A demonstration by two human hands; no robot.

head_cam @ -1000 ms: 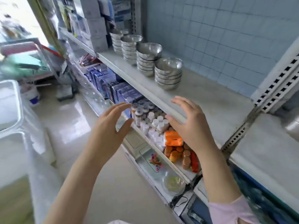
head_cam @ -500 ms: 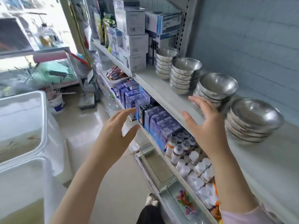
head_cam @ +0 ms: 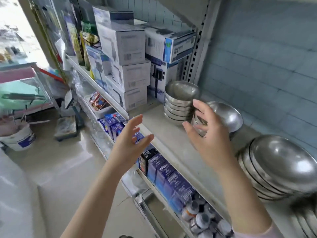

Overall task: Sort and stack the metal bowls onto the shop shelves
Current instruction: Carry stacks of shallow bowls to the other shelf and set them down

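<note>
The right hand (head_cam: 209, 134) has moved along the shelf (head_cam: 164, 133) and is now in front of the middle bowl stack (head_cam: 228, 115). Its fingers are spread and hold nothing; I cannot tell whether they touch the stack. The left hand (head_cam: 130, 140) hovers at the shelf's front edge, fingers apart and empty. Two more stacks flank the middle one: one at the back (head_cam: 180, 100) and a nearer one (head_cam: 281, 167).

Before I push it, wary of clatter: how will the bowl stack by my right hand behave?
The bowl stack looks polished, so probably slippery. Nested several high, its bowls may shift and rattle. Likely slides on the smooth shelf.
</note>
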